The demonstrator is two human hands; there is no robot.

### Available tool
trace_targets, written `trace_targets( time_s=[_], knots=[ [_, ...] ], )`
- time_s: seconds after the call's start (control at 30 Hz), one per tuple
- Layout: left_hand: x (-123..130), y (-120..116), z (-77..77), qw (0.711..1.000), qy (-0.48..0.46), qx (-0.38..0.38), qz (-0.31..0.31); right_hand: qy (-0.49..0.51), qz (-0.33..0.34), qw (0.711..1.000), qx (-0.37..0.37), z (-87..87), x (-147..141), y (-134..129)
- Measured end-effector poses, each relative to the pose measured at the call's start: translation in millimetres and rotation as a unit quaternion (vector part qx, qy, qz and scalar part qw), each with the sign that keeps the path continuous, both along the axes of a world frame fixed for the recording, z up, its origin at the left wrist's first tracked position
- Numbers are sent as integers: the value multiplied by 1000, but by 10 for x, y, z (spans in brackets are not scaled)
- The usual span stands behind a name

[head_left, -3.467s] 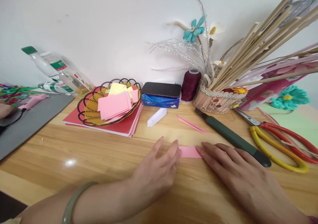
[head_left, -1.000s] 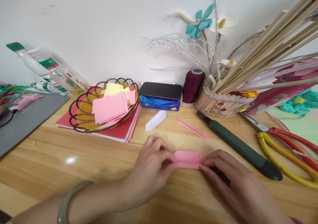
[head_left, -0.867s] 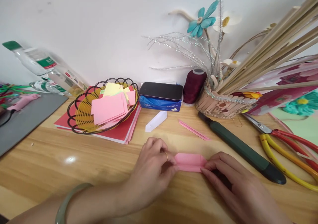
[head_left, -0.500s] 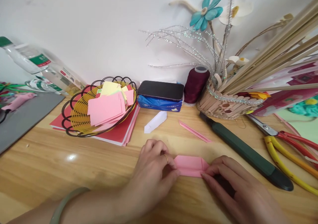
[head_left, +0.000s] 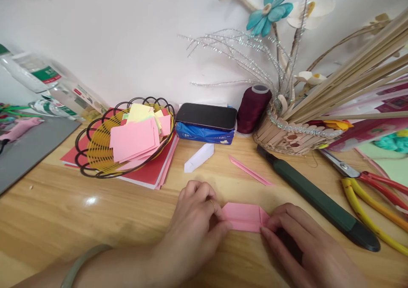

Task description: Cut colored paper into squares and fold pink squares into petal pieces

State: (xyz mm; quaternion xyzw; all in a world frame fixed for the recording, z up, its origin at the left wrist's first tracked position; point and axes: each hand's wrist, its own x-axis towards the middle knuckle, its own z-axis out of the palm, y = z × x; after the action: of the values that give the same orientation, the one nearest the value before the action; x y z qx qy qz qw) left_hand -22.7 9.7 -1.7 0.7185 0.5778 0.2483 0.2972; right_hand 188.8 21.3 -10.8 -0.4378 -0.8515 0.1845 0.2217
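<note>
A small folded piece of pink paper (head_left: pixel 244 217) lies low over the wooden table, its long edges creased and its far corners angled in. My left hand (head_left: pixel 199 220) pinches its left end between thumb and fingers; a thin ring and a bracelet show on that arm. The right end is pinched by my right hand (head_left: pixel 301 237), thumb in front and fingers behind. Just beyond the hands rest a folded white paper piece (head_left: pixel 199 158) and a narrow folded pink strip (head_left: pixel 250 170).
A wire-rimmed basket (head_left: pixel 95 152) of pink and yellow papers stands on red sheets at left. Behind are a phone (head_left: pixel 207 115) on a blue tissue pack and a maroon thread spool (head_left: pixel 253 109). A dark green cutter (head_left: pixel 315 194) and scissors (head_left: pixel 346 169) lie at right.
The view has shifted very slightly. Both hands keep their pinch on the pink paper, with hardly any movement.
</note>
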Motion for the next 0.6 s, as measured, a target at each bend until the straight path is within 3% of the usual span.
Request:
trace_targets(
  time_s=[0.6],
  knots=[
    [41,9,31,1000,29,-5,-8,-41,8,999,17,42,-47,47]
  ],
)
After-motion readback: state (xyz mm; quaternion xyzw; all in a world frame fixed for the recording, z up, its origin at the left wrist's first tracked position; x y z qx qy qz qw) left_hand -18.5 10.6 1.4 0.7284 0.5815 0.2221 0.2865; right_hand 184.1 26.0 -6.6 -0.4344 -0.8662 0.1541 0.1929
